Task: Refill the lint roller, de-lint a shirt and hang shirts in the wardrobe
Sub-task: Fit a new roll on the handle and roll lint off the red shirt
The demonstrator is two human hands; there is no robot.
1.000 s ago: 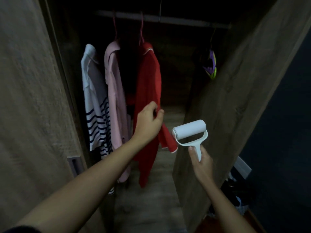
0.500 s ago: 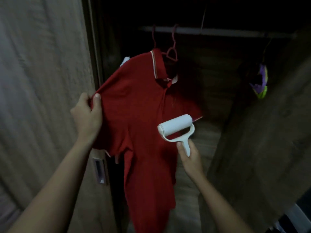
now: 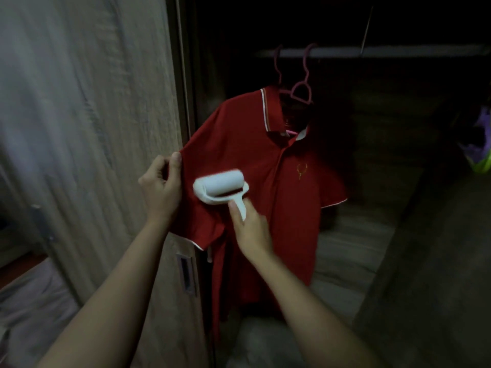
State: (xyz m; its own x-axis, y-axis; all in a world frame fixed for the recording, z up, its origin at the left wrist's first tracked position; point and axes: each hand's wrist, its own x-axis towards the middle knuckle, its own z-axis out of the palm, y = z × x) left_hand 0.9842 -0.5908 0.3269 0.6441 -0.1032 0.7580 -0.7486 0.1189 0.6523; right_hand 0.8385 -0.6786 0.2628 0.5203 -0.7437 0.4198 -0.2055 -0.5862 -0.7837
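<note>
A red polo shirt (image 3: 289,192) hangs on a pink hanger (image 3: 301,91) from the wardrobe rail (image 3: 398,52), its front turned toward me. My left hand (image 3: 162,187) pinches the shirt's left sleeve and holds it pulled out to the left. My right hand (image 3: 249,229) grips the handle of a white lint roller (image 3: 221,187), whose roll lies against the shirt's chest just right of my left hand. The roller is blurred.
A wooden wardrobe door (image 3: 87,128) with a recessed handle (image 3: 186,272) stands on the left. A second pink hanger hook (image 3: 277,65) sits on the rail. A purple and green object (image 3: 481,152) hangs at the far right. The wardrobe interior is dark.
The shirt has been pulled open to face me by its sleeve. My right hand has brought the roller left onto the shirt's chest. The other shirts are out of sight behind it.
</note>
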